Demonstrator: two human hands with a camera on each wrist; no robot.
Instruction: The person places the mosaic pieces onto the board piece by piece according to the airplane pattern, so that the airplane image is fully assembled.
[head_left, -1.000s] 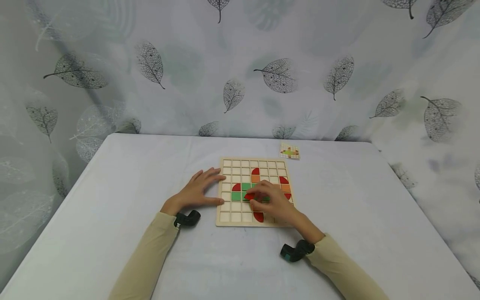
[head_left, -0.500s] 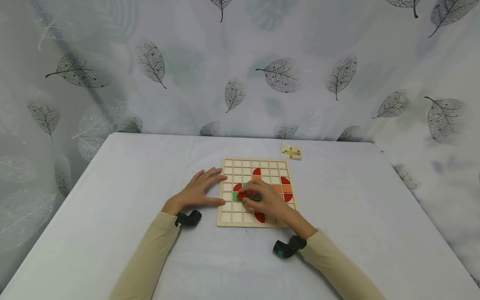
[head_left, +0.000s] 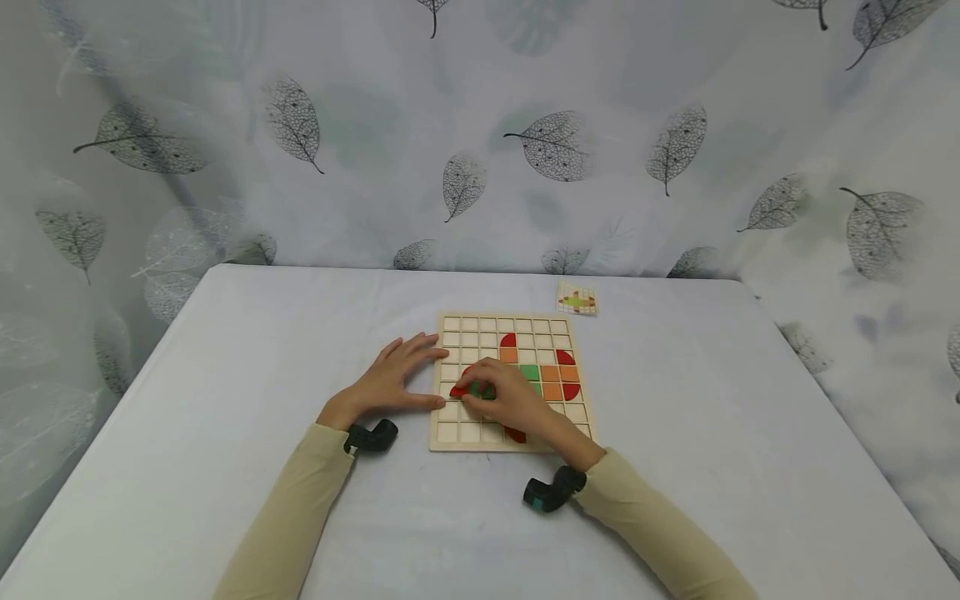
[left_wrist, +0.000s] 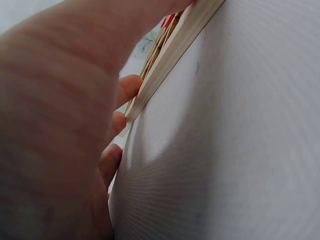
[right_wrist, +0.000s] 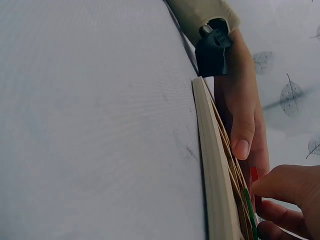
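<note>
A square wooden grid board [head_left: 469, 432] lies on the white table. My left hand [head_left: 388, 382] rests at its left edge with fingers spread; thumb and fingertips touch the frame. My right hand [head_left: 513, 402] reaches over the board and pinches a red rounded tile [head_left: 457, 392] between thumb and fingers, at the left columns. In the right wrist view that red tile [right_wrist: 254, 175] stands on edge just above the grid. Set in the board are green tiles [head_left: 529, 372], orange tiles [head_left: 550, 373] and red rounded tiles [head_left: 571, 391]. My right hand covers part of the middle cells.
A small pattern card [head_left: 577, 299] with a coloured grid lies behind the board's far right corner. White cloth [head_left: 322, 500] covers the table. A leaf-print curtain [head_left: 360, 150] hangs behind it. Both wrists wear black camera mounts [head_left: 553, 490].
My right hand has moved left across the board with the red tile, uncovering green and orange tiles on the right. My left hand has stayed at the board's edge.
</note>
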